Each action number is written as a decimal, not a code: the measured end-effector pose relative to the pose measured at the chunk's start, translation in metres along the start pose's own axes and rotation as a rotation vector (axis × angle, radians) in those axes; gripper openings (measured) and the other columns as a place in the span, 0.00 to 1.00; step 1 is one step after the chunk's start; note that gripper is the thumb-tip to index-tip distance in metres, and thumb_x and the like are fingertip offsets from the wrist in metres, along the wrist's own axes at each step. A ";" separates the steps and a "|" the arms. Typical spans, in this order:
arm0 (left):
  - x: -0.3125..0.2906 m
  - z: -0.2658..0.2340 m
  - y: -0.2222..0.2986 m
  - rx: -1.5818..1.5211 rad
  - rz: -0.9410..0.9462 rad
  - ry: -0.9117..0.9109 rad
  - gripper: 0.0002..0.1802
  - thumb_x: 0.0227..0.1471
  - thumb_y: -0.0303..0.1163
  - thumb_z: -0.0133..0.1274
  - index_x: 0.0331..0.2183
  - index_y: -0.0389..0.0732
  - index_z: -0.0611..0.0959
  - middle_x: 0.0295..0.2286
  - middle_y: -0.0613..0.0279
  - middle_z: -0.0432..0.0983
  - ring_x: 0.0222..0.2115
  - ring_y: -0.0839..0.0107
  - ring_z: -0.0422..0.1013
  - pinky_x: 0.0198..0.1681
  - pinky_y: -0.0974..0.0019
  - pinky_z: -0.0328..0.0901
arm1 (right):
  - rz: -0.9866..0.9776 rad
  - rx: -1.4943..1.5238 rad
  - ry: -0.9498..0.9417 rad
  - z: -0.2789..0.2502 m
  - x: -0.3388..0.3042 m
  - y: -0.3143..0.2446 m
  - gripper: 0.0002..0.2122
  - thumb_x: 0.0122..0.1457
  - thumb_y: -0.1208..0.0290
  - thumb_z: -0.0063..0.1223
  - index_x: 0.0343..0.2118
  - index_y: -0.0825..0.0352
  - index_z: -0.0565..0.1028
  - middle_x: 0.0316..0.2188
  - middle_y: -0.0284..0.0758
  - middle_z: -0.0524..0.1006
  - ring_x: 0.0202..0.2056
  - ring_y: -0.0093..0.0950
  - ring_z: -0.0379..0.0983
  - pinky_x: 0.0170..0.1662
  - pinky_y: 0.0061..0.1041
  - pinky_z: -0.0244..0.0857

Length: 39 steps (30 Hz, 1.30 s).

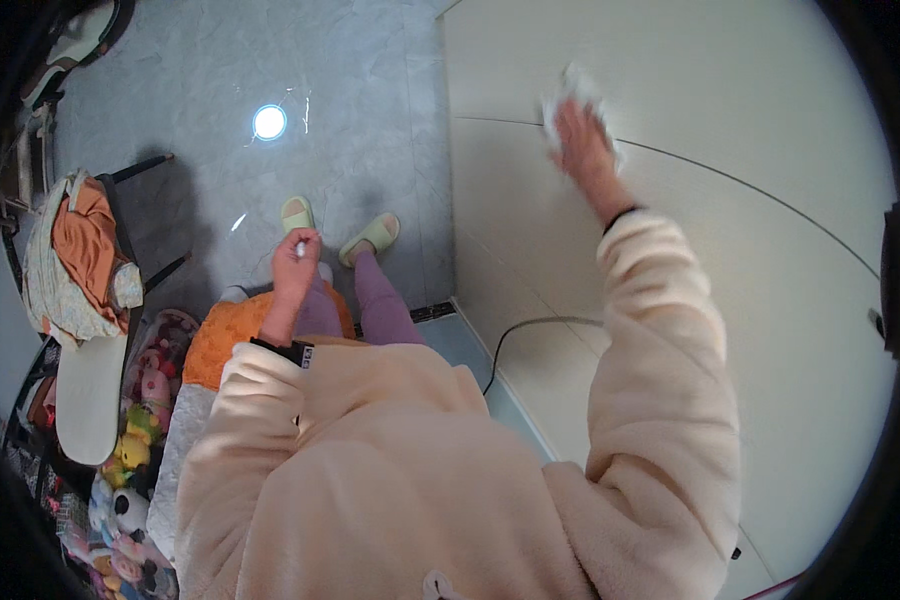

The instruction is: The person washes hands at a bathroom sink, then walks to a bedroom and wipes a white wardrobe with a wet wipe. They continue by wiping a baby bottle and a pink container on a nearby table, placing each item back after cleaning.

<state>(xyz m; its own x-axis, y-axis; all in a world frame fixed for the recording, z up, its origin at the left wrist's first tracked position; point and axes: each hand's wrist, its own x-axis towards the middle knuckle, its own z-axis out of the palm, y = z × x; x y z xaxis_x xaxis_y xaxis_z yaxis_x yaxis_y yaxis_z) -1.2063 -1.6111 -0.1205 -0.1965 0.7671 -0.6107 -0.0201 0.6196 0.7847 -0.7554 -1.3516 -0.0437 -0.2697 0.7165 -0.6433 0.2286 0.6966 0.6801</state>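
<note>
My right hand (582, 145) is at the far right, lying over a crumpled white wipe (571, 85) and pressing it against a smooth cream panel (690, 230). The hand and wipe are slightly blurred, across a thin dark seam in the panel. Nearer my body, my left hand (292, 268) is closed in the air above the slippers. A small white bit (301, 249) shows between its thumb and fingers, but its kind is too small to tell.
Orange and patterned clothes (85, 245) drape over a white chair (95, 400) on the left. Soft toys (135, 450) are heaped beside it. An orange plush thing (220, 335) is by my legs. A dark cable (540, 322) curves along the panel above the grey tiled floor (360, 90).
</note>
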 end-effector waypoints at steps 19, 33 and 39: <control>0.025 0.060 -0.091 0.226 -0.188 -0.178 0.07 0.56 0.30 0.53 0.37 0.37 0.80 0.30 0.66 0.77 0.33 0.78 0.70 0.38 0.71 0.64 | 0.927 3.269 0.107 0.069 0.171 -0.148 0.22 0.66 0.55 0.34 0.57 0.62 0.62 0.60 0.38 0.60 0.61 0.34 0.54 0.64 0.37 0.45; 0.073 0.122 -0.186 0.226 -0.184 -0.191 0.10 0.55 0.33 0.53 0.37 0.39 0.79 0.31 0.60 0.78 0.34 0.70 0.73 0.38 0.67 0.66 | 0.040 1.567 -0.529 0.186 0.060 -0.385 0.16 0.66 0.58 0.38 0.44 0.68 0.68 0.39 0.38 0.70 0.41 0.35 0.66 0.46 0.35 0.61; 0.073 0.120 -0.188 0.177 -0.273 -0.185 0.10 0.53 0.32 0.53 0.36 0.38 0.80 0.33 0.54 0.79 0.36 0.62 0.76 0.40 0.63 0.67 | 0.326 1.436 0.262 0.173 0.305 -0.262 0.14 0.66 0.59 0.40 0.35 0.67 0.65 0.29 0.33 0.65 0.31 0.32 0.60 0.34 0.36 0.59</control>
<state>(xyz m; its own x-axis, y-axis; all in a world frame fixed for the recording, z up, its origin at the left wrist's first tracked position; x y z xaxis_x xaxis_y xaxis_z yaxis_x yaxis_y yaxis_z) -1.0994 -1.6515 -0.3252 -0.0267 0.5766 -0.8166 0.1258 0.8123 0.5695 -0.7358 -1.3097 -0.4788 -0.1475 0.9252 -0.3497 0.9689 0.0641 -0.2392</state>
